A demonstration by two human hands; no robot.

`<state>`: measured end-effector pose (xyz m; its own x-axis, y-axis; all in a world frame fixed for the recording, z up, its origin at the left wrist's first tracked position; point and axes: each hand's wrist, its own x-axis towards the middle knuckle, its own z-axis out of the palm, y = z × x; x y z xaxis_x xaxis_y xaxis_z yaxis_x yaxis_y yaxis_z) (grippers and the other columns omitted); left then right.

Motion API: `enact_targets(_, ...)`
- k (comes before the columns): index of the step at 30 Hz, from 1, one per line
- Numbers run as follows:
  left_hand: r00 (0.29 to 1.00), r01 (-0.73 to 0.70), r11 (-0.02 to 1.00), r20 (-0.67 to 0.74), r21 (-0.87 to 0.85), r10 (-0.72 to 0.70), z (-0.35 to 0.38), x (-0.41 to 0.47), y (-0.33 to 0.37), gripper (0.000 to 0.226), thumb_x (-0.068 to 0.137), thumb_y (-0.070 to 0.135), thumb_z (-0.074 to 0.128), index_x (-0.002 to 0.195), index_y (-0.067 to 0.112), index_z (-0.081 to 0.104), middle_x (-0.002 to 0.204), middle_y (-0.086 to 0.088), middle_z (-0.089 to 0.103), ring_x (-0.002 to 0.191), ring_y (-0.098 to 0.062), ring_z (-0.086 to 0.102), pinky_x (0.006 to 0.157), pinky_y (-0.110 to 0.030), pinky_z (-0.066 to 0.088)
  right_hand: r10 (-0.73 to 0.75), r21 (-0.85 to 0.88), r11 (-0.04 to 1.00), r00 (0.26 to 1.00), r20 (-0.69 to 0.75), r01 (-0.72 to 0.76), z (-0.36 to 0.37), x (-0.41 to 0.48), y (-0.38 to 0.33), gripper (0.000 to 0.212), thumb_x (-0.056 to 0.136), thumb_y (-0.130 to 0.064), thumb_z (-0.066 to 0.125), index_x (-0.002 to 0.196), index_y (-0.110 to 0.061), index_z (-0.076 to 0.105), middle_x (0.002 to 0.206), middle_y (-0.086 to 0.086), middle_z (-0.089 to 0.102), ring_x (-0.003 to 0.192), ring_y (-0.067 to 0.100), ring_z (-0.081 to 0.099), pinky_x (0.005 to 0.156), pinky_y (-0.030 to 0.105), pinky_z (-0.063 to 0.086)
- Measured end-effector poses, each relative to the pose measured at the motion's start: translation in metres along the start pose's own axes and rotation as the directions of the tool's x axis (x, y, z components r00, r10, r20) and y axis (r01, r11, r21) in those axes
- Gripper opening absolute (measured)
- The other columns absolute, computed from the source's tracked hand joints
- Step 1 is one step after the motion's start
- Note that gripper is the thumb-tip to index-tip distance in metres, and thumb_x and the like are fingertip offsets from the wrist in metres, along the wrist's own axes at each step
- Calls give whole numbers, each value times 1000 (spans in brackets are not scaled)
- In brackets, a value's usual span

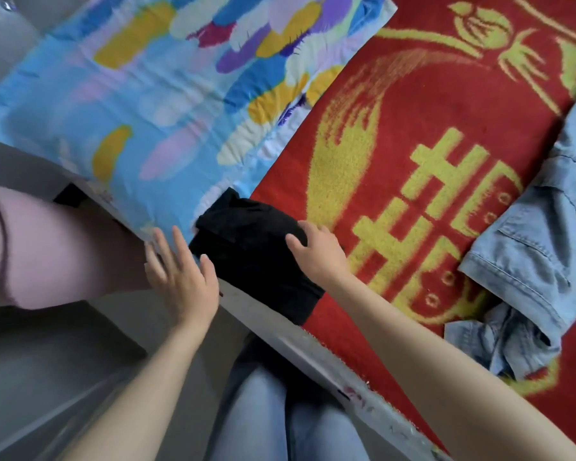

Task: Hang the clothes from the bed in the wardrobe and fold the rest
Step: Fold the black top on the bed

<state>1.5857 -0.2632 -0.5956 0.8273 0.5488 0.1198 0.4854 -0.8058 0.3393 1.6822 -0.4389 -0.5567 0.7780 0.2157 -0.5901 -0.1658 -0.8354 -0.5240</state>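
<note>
A folded black garment [250, 247] lies at the near edge of the bed, partly on the red blanket [413, 134] and against the colourful pillow [167, 104]. My right hand [316, 251] rests on the garment's right side with its fingers bent over the cloth. My left hand [180, 274] has straight, spread fingers at the garment's left edge, beside the pillow's corner. A light blue denim garment [539, 261] lies crumpled on the blanket at the right.
The bed's pale edge [313, 351] runs diagonally below the black garment. A pink round object [57, 247] sits at the left beside the bed, over grey flooring [64, 377]. My legs in light jeans [280, 417] stand against the bed.
</note>
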Motion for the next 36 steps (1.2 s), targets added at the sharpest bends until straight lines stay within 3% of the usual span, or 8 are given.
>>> enact_targets(5, 746, -632, 765, 361, 123, 559, 34, -16, 8, 79, 74, 41, 73, 140, 12, 42, 144, -24, 38, 130, -45, 39, 98, -63, 33, -333, -505, 784, 931, 148, 361, 55, -20, 59, 67, 95, -43, 46, 150, -22, 15, 158, 15, 2, 145, 32, -1, 113, 47, 14)
enact_targets(9, 524, -690, 701, 791, 177, 316, 59, 2, -13, 105, 79, 74, 44, 139, 30, -29, 144, -10, -35, 141, -38, -20, 112, -58, 4, -229, -624, 652, 896, 381, 431, 75, -17, 98, 86, 90, -56, 46, 149, -27, -10, 153, 12, -25, 142, 30, -22, 113, 54, -3)
enact_targets(12, 436, -760, 610, 872, 223, 224, 64, 13, -36, 116, 75, 77, 46, 121, 31, -50, 134, -6, -49, 139, -38, -26, 111, -59, -1, -209, -683, 556, 875, 436, 473, 71, -13, 116, 94, 90, -47, 52, 145, -30, -21, 148, 8, -34, 141, 26, -25, 112, 56, -5)
enact_targets(16, 479, -761, 593, 845, 265, 237, 54, 11, -26, 124, 76, 63, 62, 130, 25, -44, 142, -16, -38, 141, -42, -11, 111, -60, 8, -237, -716, 524, 886, 398, 461, 66, -15, 113, 90, 89, -27, 54, 147, -31, -15, 156, 17, -15, 142, 32, -18, 112, 57, -3)
enact_targets(20, 408, -886, 444, 673, 131, 616, 53, 17, -12, 129, 33, 44, 92, 143, 23, 29, 141, -20, 44, 127, -38, 46, 96, -58, 40, -515, -725, 374, 780, 356, 578, 58, -14, 111, 91, 59, -26, 81, 140, -30, 41, 142, 17, 44, 132, 33, 42, 101, 51, 39)
enact_targets(22, 350, -921, 371, 669, 117, 656, 60, 23, -11, 130, 32, 43, 92, 145, 25, 29, 143, -17, 42, 128, -37, 45, 97, -57, 39, -591, -748, 193, 684, 428, 635, 52, 1, 117, 93, 61, -22, 80, 143, -29, 34, 146, 14, 36, 132, 32, 41, 102, 51, 37)
enact_targets(25, 314, -933, 328, 774, 145, 550, 73, 22, -17, 126, 64, 56, 75, 144, 28, -17, 152, -13, -11, 142, -39, 1, 111, -55, 16, -578, -755, 37, 630, 518, 655, 52, 22, 118, 96, 70, -25, 76, 147, -34, 19, 152, 10, 20, 138, 31, 32, 108, 52, 25)
enact_targets(36, 459, -832, 548, 658, 83, 597, 63, 2, -9, 112, 43, 66, 81, 137, 16, 44, 138, -19, 48, 126, -39, 47, 94, -61, 40, -749, -633, 317, 596, 289, 706, 29, 11, 99, 44, 76, -5, 69, 118, -19, 66, 118, 14, 65, 106, 33, 64, 85, 51, 51)
